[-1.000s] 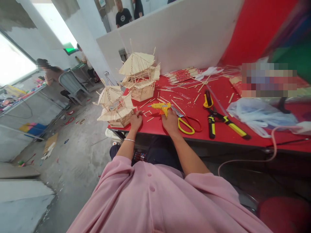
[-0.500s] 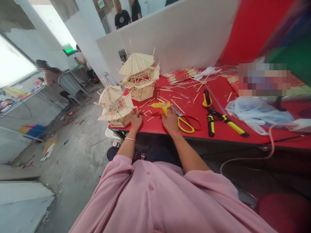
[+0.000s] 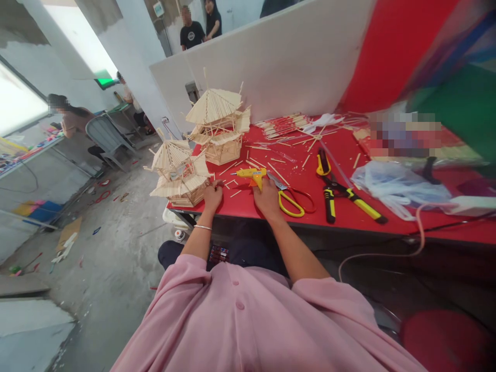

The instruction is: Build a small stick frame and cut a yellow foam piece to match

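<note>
Yellow glue gun (image 3: 252,173) in R hand (image 3: 266,197), nozzle (image 3: 234,174) nr L hand (image 3: 213,196)

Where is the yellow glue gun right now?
In the head view, the yellow glue gun is near the centre, held in the person's right hand, with the scissors to its right and loose sticks to its left.

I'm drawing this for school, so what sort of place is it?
Probably a craft workshop: two pale, pagoda-shaped wooden-stick models stand on a long red table, loose pale wooden sticks lie scattered, and the right hand holds a yellow plastic glue gun.
</note>
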Action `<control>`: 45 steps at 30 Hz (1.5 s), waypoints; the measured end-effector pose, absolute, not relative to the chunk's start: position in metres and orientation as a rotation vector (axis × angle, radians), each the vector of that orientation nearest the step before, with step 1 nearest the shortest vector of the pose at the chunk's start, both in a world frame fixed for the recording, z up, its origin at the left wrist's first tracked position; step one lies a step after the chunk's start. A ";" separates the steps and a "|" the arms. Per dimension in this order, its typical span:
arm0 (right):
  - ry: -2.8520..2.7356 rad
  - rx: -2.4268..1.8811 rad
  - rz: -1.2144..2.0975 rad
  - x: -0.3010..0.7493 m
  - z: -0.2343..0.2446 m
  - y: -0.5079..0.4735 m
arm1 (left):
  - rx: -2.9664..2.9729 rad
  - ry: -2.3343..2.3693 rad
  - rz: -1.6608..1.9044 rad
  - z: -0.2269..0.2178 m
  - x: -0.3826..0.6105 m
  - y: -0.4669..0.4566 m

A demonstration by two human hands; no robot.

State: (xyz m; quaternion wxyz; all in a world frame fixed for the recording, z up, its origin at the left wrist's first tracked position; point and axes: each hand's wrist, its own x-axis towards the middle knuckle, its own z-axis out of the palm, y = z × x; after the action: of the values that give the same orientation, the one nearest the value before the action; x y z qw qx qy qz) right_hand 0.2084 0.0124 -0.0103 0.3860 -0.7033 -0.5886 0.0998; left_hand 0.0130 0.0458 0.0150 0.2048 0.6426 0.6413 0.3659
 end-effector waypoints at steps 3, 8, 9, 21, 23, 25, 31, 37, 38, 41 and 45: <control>-1.501 -1.803 0.269 0.208 -0.008 0.011 | 1.790 1.786 1.008 0.014 0.013 0.046; -1.498 -1.815 0.284 0.208 -0.005 0.008 | 1.795 1.785 0.994 0.014 0.012 0.046; -1.498 -1.817 0.287 0.208 -0.004 0.007 | 1.797 1.784 0.992 0.014 0.013 0.046; -1.510 -1.778 0.275 0.208 -0.006 0.007 | 1.790 1.793 0.980 0.017 0.012 0.045; -1.509 -1.765 0.266 0.208 -0.008 0.008 | 1.792 1.793 0.981 0.017 0.012 0.045; -1.509 -1.753 0.256 0.208 -0.010 0.009 | 1.794 1.792 0.983 0.017 0.012 0.046; -1.513 -1.749 0.258 0.207 -0.012 0.011 | 1.793 1.798 0.978 0.017 0.012 0.045; -1.497 -1.760 0.263 0.206 -0.011 0.011 | 1.799 1.811 0.974 0.018 0.012 0.044; -1.493 -1.760 0.260 0.206 -0.011 0.011 | 1.800 1.809 0.976 0.018 0.012 0.044; -1.484 -1.752 0.248 0.206 -0.011 0.011 | 1.804 1.802 0.981 0.016 0.011 0.045; -1.477 -1.742 0.248 0.206 -0.012 0.011 | 1.811 1.798 0.974 0.012 0.009 0.047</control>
State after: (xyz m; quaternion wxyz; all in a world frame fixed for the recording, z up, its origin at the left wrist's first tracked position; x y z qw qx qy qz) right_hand 0.2057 0.0107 -0.0117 0.4100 -0.6916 -0.5864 0.0987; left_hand 0.0088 0.0469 0.0123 0.2036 0.6492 0.6444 0.3490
